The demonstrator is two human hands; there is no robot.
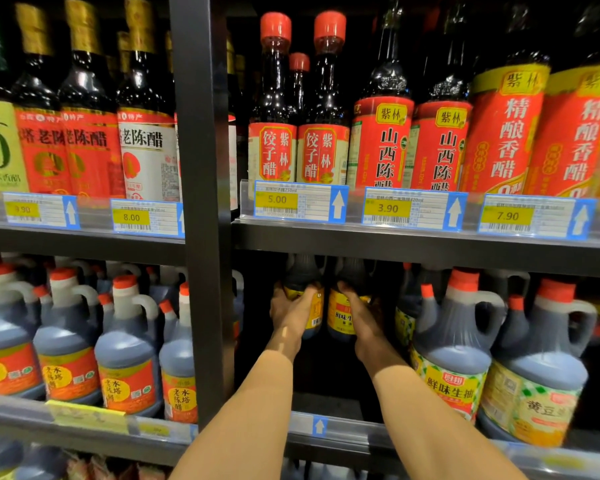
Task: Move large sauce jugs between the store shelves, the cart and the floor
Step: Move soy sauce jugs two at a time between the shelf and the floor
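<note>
Two dark sauce jugs with yellow labels stand deep on the middle shelf [329,427], side by side in a gap. My left hand [293,311] grips the left jug [303,271] around its body. My right hand [361,315] grips the right jug [342,313] the same way. Both arms reach far into the shelf, and the jug tops are hidden behind the upper shelf's edge.
Jugs with orange caps and checkered labels [454,344] crowd the shelf to the right. Orange-labelled vinegar jugs [125,351] fill the bay left of the black upright post [205,202]. Tall vinegar bottles [323,109] and price tags [300,202] line the upper shelf.
</note>
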